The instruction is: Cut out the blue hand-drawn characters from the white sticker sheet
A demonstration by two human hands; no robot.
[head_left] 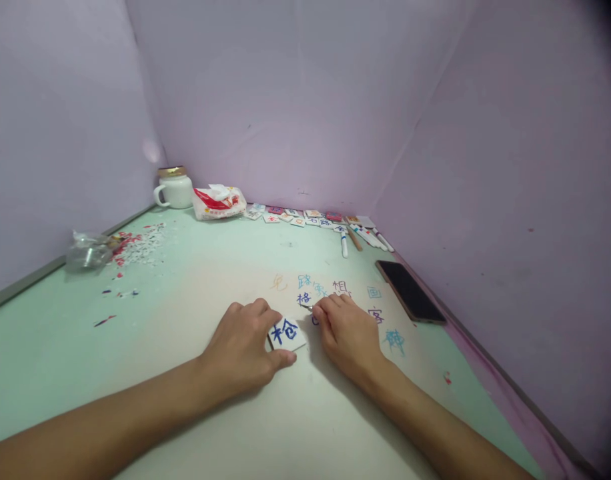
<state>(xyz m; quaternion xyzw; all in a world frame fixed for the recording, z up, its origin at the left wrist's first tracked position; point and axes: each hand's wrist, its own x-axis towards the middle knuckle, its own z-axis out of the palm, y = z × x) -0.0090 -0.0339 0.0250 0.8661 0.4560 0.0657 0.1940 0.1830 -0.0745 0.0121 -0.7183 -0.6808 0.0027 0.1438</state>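
My left hand (243,350) rests on the pale green table (195,280), with thumb and fingers closed on a small white square tile (287,333) bearing a dark blue character. My right hand (348,333) sits just right of the tile, fingers curled in a pinch around a thin pointed tool (306,307) whose tip reaches over blue characters drawn on the table. Several coloured characters (335,293) are drawn on the tabletop just beyond both hands.
A black phone (409,291) lies at the right by the wall. A row of small tiles (295,216) and markers (368,237) line the back wall. A white mug (174,189), a red-white packet (218,202), a plastic bag (88,252) and paint scraps (138,245) sit at left.
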